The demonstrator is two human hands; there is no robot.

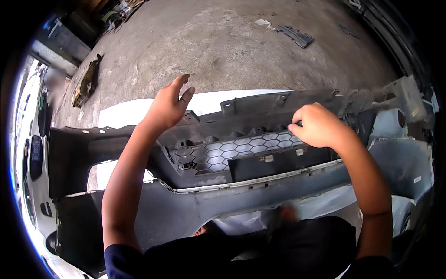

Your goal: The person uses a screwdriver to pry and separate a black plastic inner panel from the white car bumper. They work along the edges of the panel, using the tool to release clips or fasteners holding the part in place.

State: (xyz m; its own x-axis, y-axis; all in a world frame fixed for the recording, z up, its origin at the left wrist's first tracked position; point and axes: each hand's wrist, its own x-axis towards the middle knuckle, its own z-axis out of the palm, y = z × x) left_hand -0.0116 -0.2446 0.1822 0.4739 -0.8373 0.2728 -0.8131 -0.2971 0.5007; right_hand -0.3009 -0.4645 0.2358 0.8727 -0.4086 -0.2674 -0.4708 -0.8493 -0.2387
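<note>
A car bumper [218, 197] lies with its grey inner side toward me, spanning almost the whole width of the view. Set into its middle is a honeycomb grille [230, 151]. My left hand [168, 103] hovers over the far edge of the bumper, left of the grille, with thumb and fingers apart and nothing in them. Above the right end of the grille, my right hand [318, 124] is closed, its fingers curled toward the thumb. Something small and dark may show between them, too little to name. A flat black panel [251, 168] sits along the grille's near side.
White sheeting [134, 110] is spread under the bumper on the concrete floor [195, 42]. Beyond lie a dark plastic strip [296, 36] and, at left, a yellowish part [86, 81]. A white car [35, 186] stands at the far left. Clear plastic film [320, 204] lies near my legs.
</note>
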